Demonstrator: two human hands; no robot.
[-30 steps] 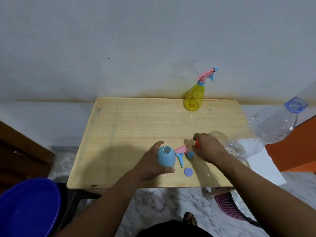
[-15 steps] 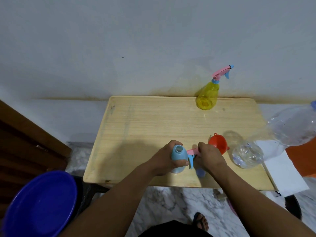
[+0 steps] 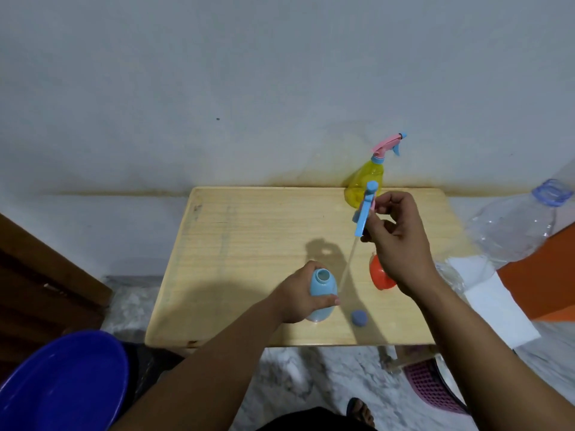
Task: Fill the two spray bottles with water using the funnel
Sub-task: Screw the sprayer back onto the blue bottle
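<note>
Two spray bottles on one table, left hand gripped the blue bottle near the front edge, right hand pinched its sprayer, yellow bottle at the back edge, one funnel, one cap.

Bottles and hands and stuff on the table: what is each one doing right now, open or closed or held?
Blue spray bottle: upright, open, top off.
Left hand: grips the blue bottle.
Spray head: lifted off, tube hanging.
Right hand: pinches the spray head.
Yellow spray bottle: upright, sprayer on.
Orange funnel: lying on the table, unused.
Clear water bottle: uncapped.
Blue cap: loose on table.
</note>
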